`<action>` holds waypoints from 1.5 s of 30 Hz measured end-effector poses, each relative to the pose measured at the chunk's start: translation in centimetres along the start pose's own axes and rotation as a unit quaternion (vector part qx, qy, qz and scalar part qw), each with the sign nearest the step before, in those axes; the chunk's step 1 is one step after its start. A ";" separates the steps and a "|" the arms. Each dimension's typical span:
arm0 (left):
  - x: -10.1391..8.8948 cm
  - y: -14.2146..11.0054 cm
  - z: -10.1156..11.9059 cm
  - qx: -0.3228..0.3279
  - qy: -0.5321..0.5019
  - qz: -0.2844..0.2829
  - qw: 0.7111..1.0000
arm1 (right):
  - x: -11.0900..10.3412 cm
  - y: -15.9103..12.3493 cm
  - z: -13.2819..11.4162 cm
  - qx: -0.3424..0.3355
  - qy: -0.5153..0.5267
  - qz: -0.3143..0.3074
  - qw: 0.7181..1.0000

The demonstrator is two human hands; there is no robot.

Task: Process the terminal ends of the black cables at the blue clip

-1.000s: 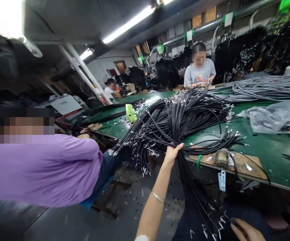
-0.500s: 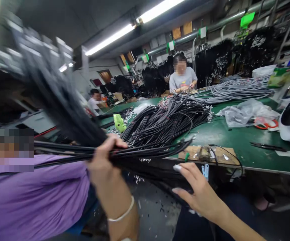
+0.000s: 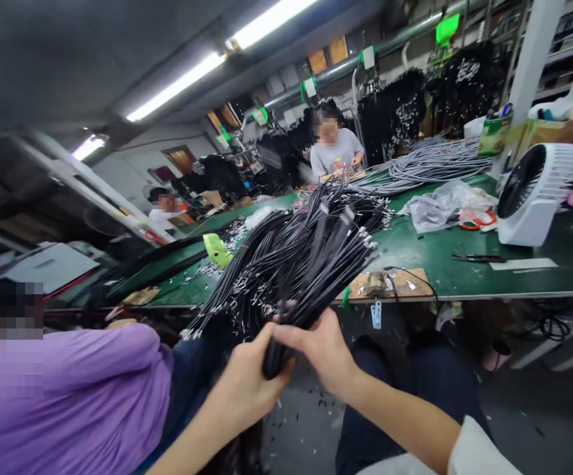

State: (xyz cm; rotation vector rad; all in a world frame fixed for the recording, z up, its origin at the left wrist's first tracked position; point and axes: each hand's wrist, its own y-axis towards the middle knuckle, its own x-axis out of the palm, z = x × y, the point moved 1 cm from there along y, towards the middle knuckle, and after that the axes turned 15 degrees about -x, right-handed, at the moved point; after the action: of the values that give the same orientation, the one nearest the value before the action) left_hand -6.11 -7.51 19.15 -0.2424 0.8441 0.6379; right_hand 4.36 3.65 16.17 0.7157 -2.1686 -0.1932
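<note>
My left hand [image 3: 247, 386] and my right hand [image 3: 323, 349] are both closed round one bundle of black cables [image 3: 316, 284], held in front of me below the table edge. The bundle's metal-tipped ends point up and to the right. Behind it a big heap of the same black cables [image 3: 286, 247] lies on the green table [image 3: 415, 254].
A person in a purple shirt [image 3: 68, 396] sits close at my left. Two other people work at the far side. On the table are a white fan [image 3: 534, 194], a plastic bag [image 3: 439, 204], grey cables [image 3: 435, 161], a green tool [image 3: 216, 249] and a wooden board [image 3: 395, 284].
My left hand swung the bundle from the left to the centre, tips now up-right. My right hand, open before, has closed on the bundle. The view has turned right.
</note>
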 end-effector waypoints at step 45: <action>20.7 -1.9 0.9 -0.111 -0.314 -0.314 0.889 | -21.9 5.2 -12.6 -0.277 -0.391 0.295 0.827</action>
State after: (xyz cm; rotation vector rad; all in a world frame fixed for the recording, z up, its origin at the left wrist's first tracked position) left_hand 5.83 0.27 3.95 -0.4614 0.0364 0.1662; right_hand 22.55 21.36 11.64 -0.4808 -2.7601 -0.8593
